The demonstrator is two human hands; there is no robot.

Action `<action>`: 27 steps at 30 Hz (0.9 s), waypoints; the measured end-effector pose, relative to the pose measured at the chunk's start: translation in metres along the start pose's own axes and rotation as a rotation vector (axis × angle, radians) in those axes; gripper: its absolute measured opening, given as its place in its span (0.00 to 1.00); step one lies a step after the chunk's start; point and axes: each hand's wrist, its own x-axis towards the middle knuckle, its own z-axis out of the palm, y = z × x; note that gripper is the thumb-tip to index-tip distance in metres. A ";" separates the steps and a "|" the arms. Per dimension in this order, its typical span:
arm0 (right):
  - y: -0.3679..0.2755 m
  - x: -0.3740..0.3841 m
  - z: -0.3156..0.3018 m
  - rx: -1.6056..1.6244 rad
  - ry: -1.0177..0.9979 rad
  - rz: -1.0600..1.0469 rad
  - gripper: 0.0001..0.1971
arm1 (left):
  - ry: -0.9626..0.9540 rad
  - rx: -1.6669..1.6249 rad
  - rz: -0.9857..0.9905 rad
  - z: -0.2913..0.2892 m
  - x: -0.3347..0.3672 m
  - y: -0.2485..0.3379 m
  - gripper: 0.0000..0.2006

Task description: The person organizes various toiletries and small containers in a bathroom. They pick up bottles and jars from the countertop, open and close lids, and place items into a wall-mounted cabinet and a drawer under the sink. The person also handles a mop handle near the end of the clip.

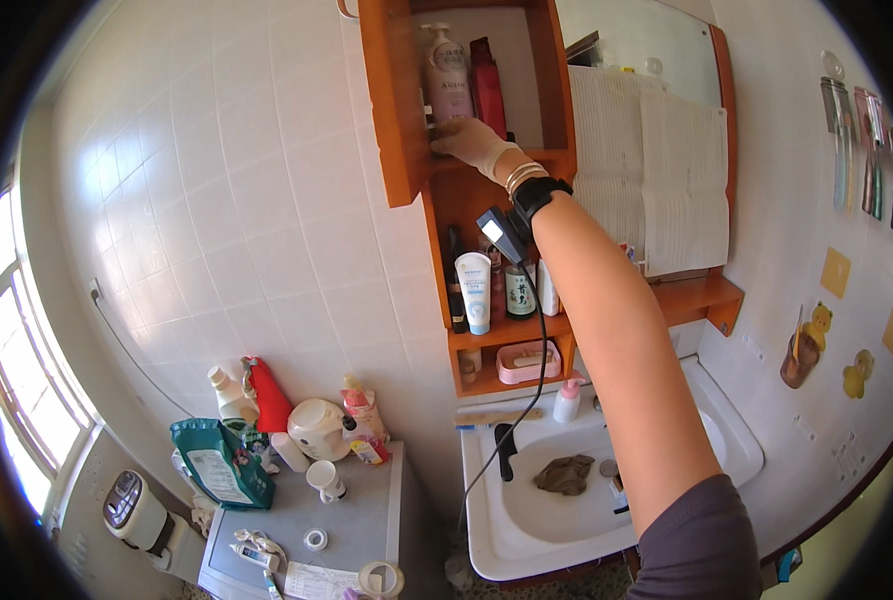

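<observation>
My right hand (474, 146), in a thin pale glove, reaches up to the upper shelf of an orange-brown wall cabinet (559, 90). Its fingers are bent and closed at the shelf's lower left; whatever they hold there is hidden or too small to name. Right behind the hand stands a pale purple pump bottle (451, 82), with a red bottle (486, 90) beside it. The cabinet door (394, 110) hangs open to the left. A black strap (540, 197) and a small cabled device (504, 238) sit on my wrist. My left hand is out of view.
On a lower shelf stand a white tube (475, 292) and a dark green bottle (520, 293). Below is a white sink (507, 545) with a wet brown cloth (564, 475). A grey-topped appliance (367, 500) at left bears a mug (326, 482), bottles and a teal bag (222, 465).
</observation>
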 end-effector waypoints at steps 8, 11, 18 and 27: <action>-0.003 -0.008 -0.001 0.024 -0.023 0.055 0.18 | 0.102 0.000 0.061 0.012 0.002 -0.008 0.36; -0.006 -0.009 -0.002 -0.159 -0.036 0.042 0.17 | 0.094 -0.003 0.072 0.015 0.002 -0.012 0.36; 0.022 0.006 0.004 -0.207 0.043 0.005 0.18 | 0.083 -0.005 0.051 0.001 -0.003 -0.001 0.36; 0.008 -0.017 -0.003 -0.499 0.245 0.034 0.16 | 0.071 -0.161 -0.017 0.013 0.003 -0.004 0.39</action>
